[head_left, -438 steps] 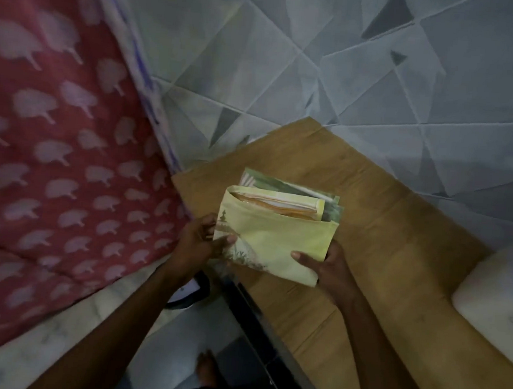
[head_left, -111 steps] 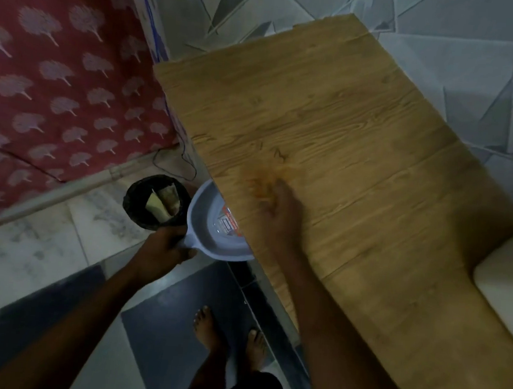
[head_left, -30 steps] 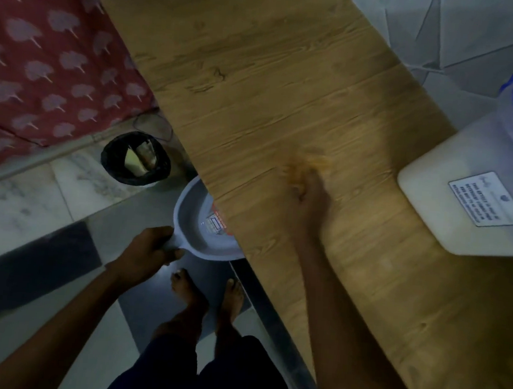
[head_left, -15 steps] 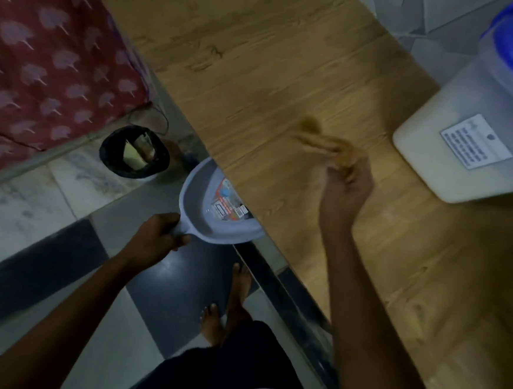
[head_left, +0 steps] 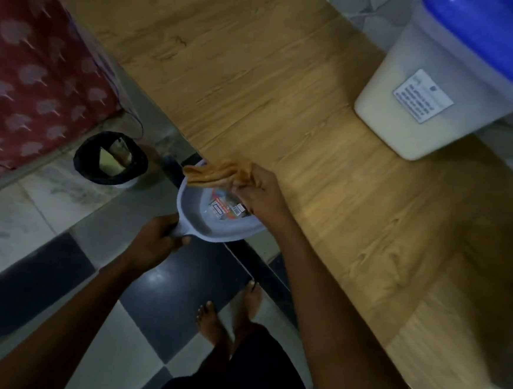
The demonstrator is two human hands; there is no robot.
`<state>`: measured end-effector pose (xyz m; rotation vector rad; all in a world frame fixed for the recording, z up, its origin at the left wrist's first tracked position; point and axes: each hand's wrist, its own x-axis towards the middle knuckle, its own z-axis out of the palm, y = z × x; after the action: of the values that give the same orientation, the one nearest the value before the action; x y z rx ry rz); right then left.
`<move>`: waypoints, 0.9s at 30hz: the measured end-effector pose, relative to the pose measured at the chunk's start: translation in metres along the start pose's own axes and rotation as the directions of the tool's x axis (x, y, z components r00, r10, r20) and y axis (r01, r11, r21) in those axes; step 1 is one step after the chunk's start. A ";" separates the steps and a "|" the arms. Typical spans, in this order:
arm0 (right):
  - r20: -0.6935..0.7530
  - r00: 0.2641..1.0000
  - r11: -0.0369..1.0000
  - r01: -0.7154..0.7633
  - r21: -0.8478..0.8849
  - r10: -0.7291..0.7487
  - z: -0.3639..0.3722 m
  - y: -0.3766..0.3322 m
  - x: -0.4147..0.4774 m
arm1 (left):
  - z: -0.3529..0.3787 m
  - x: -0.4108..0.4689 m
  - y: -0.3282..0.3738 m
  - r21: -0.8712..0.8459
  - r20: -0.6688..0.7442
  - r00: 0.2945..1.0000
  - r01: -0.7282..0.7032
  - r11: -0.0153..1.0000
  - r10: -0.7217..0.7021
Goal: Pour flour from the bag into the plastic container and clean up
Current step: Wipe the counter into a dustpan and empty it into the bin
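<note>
Already the container [head_left: 435, 94] stands shut under its blue lid [head_left: 500, 38] at the far right of the counter [head_left: 257, 87]. Pale flour [head_left: 384, 115] shows through its wall, so the pouring looks done. What is likely the empty bag [head_left: 108, 160], yellowish and folded, lies in the bin [head_left: 81, 162] on the floor, though it is too small to be sure. The clean-up is left, and it seems well on. The right hand [head_left: 258, 194] pinches a crumpled orange-brown cloth [head_left: 217, 172] at the counter's near edge, just over the dustpan [head_left: 192, 207]. The left hand [head_left: 159, 239] grips the pan's handle and holds it below that edge. I judge this a sweep or shake of spilt flour into the pan; whether any lies there I cannot tell, as only a printed label shows. Emptying the pan into the bin and putting pan and cloth away would remain. The counter is wood-grain, and no spill shows on it in this dim light. Below, the floor [head_left: 164, 294] is light and dark tiles with bare feet [head_left: 208, 316] on it. A red patterned curtain [head_left: 28, 69] hangs at left, near the bin.
</note>
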<state>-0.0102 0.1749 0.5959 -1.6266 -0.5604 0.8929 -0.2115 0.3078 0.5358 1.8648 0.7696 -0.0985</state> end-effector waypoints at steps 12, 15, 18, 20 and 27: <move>-0.539 0.775 0.721 -0.162 -0.674 -0.329 -0.187 0.047 0.023 | 0.049 0.008 0.009 -0.054 -0.002 1.000 -0.003 0.999 0.003; -0.291 0.901 0.748 0.053 -0.661 -0.321 -0.120 0.051 0.004 | 0.058 0.005 0.012 -0.049 -0.007 1.000 0.010 0.999 -0.011; -0.009 0.993 0.880 0.102 -0.464 -0.120 -0.061 0.045 -0.029 | 0.063 -0.001 0.017 -0.025 -0.017 1.000 0.021 0.999 -0.022; 0.051 0.996 0.957 0.090 -0.275 -0.079 -0.050 0.043 -0.043 | 0.067 -0.004 0.023 -0.002 -0.036 0.999 0.031 1.000 -0.031; -0.519 0.778 0.906 0.147 -0.397 -0.354 -0.191 0.013 -0.034 | 0.074 -0.011 0.025 -0.034 -0.007 0.997 0.074 0.997 -0.074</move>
<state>0.1203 0.0310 0.6053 -1.9593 -0.4932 0.0586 -0.1855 0.2341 0.5288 1.8063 0.8415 -0.1238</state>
